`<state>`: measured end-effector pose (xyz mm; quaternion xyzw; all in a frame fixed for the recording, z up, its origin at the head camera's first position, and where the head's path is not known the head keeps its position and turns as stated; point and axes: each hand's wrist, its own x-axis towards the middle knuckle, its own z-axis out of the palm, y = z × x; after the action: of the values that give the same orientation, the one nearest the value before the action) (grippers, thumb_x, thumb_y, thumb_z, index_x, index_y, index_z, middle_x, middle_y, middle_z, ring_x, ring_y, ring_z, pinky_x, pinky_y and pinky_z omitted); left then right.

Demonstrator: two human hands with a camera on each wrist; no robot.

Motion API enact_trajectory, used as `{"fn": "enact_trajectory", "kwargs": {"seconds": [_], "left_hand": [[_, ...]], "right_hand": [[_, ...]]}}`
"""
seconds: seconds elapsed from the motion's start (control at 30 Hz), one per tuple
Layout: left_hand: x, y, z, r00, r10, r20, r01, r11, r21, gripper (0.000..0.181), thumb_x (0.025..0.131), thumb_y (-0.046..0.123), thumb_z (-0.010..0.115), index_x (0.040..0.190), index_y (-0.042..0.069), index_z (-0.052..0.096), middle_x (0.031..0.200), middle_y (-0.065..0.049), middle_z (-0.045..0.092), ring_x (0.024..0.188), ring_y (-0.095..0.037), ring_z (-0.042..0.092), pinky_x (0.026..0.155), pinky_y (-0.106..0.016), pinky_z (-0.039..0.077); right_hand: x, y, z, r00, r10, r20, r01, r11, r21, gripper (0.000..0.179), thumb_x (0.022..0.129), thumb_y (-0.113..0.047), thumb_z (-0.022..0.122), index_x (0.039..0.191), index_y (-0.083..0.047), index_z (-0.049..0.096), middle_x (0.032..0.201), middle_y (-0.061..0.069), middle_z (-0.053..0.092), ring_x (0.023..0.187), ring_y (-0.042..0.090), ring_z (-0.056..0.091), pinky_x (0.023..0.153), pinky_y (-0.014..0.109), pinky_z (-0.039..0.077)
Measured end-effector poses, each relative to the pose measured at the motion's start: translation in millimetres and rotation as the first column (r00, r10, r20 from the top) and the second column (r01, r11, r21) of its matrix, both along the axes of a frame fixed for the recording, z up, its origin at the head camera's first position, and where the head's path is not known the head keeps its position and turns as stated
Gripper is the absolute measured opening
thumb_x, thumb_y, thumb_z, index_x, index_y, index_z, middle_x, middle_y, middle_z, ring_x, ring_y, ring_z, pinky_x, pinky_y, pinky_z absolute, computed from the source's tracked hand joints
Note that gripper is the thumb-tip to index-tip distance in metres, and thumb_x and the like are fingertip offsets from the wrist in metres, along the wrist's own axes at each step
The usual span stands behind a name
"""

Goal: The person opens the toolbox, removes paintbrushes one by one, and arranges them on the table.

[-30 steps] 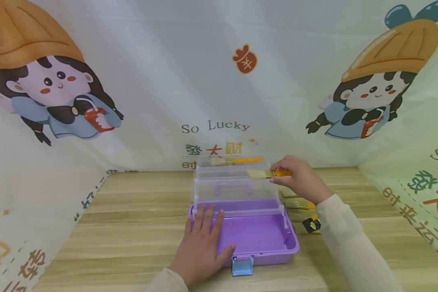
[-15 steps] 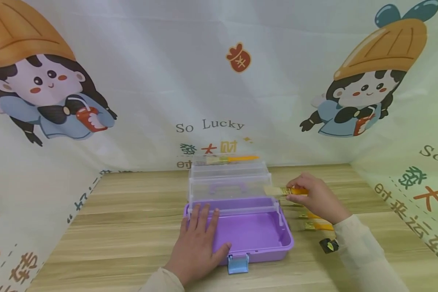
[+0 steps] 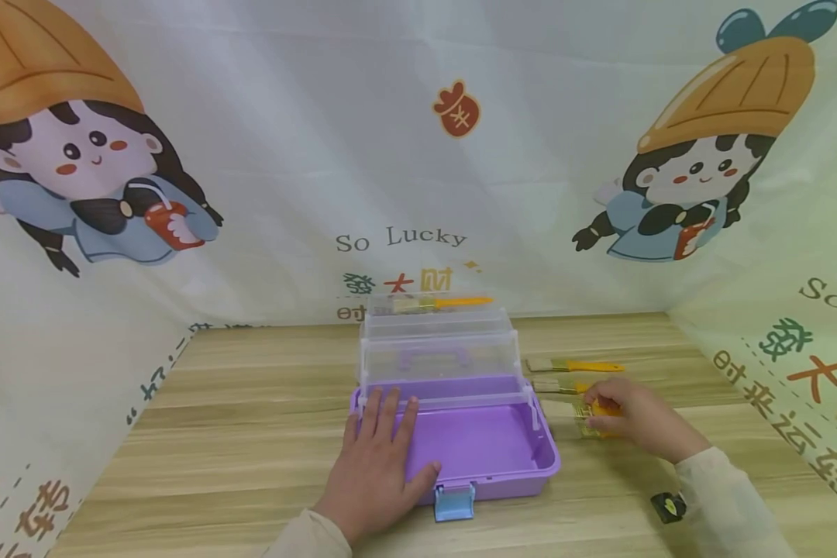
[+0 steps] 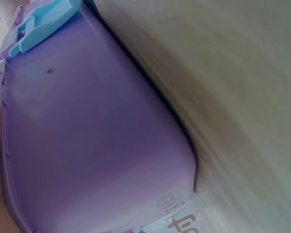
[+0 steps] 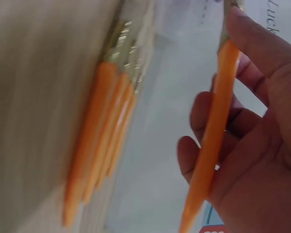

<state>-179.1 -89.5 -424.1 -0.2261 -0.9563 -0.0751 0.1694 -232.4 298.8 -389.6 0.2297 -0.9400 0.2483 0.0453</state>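
A purple storage box (image 3: 484,488) with a light blue latch (image 3: 455,502) stands on the table, its clear tiered trays (image 3: 439,364) raised at the back. My left hand (image 3: 380,469) lies over the box's left side with straight fingers. To the right of the box, my right hand (image 3: 642,418) pinches a flat paintbrush (image 5: 216,121) near its metal ferrule, bristles towards the box. In the right wrist view this brush is above the table, apart from several orange-handled paintbrushes (image 5: 104,126) lying side by side. Another paintbrush (image 3: 460,301) lies in the top tray.
A small black item (image 3: 668,508) with a yellow-green mark lies beside my right sleeve, which partly covers it. The wooden tabletop (image 3: 237,434) meets a printed white cloth backdrop (image 3: 307,170) at the back and sides.
My right hand has carried the paintbrush from beside the raised trays rightward and down towards the brushes on the table. My left hand has stayed on the box. The view has shifted slightly.
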Motion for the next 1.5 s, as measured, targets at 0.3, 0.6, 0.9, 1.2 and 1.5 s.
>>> {"fn": "enact_trajectory", "kwargs": {"seconds": [0.3,0.6,0.9,1.2,1.5], "left_hand": [[-0.6,0.5,-0.4,1.0,-0.002,-0.01,0.002,1.0,-0.013,0.082,0.095,0.062,0.045,0.151,0.003,0.04,0.156,-0.023,0.031,0.146,-0.043,0.019,0.111,-0.064,0.023],[-1.4,0.4,-1.4,1.0,-0.001,-0.01,0.0,1.0,-0.015,0.082,0.095,0.063,0.044,0.152,0.004,0.039,0.156,-0.023,0.031,0.146,-0.043,0.019,0.111,-0.064,0.022],[-1.5,0.3,-1.8,1.0,0.003,-0.001,-0.003,1.0,-0.014,0.082,0.095,0.064,0.043,0.152,0.004,0.038,0.156,-0.022,0.031,0.146,-0.043,0.018,0.112,-0.064,0.022],[-1.7,0.2,-2.7,1.0,0.002,-0.008,-0.002,1.0,-0.011,0.082,0.095,0.063,0.044,0.152,0.004,0.039,0.156,-0.022,0.031,0.146,-0.043,0.019,0.111,-0.064,0.023],[-1.3,-0.6,-3.1,1.0,-0.004,-0.011,0.004,1.0,-0.003,0.083,0.095,0.063,0.044,0.152,0.004,0.039,0.157,-0.022,0.03,0.146,-0.042,0.019,0.111,-0.064,0.023]], "right_hand": [[10.7,16.8,-21.7,0.991,0.085,0.1,-0.085,0.996,0.003,0.016,0.084,-0.02,0.078,0.092,-0.02,0.065,0.075,-0.011,0.048,0.07,0.004,0.045,0.061,0.025,0.042],[14.5,19.1,-32.3,0.979,0.084,0.184,-0.092,0.995,0.032,0.016,0.085,-0.023,0.077,0.091,-0.02,0.062,0.079,-0.012,0.052,0.073,0.004,0.047,0.064,0.026,0.042],[15.6,17.9,-32.7,0.973,0.109,0.205,-0.121,0.992,0.046,0.017,0.085,-0.019,0.078,0.091,-0.017,0.062,0.077,-0.012,0.05,0.07,0.004,0.044,0.06,0.026,0.04],[16.8,19.5,-32.7,0.975,0.104,0.196,-0.117,0.991,0.058,0.018,0.082,-0.016,0.079,0.088,-0.017,0.061,0.074,-0.012,0.049,0.069,0.003,0.043,0.059,0.026,0.039],[14.7,21.1,-28.6,0.977,0.084,0.197,-0.101,0.992,0.077,0.021,0.082,-0.021,0.08,0.095,-0.014,0.064,0.081,-0.011,0.057,0.073,0.004,0.051,0.065,0.028,0.047]]}}
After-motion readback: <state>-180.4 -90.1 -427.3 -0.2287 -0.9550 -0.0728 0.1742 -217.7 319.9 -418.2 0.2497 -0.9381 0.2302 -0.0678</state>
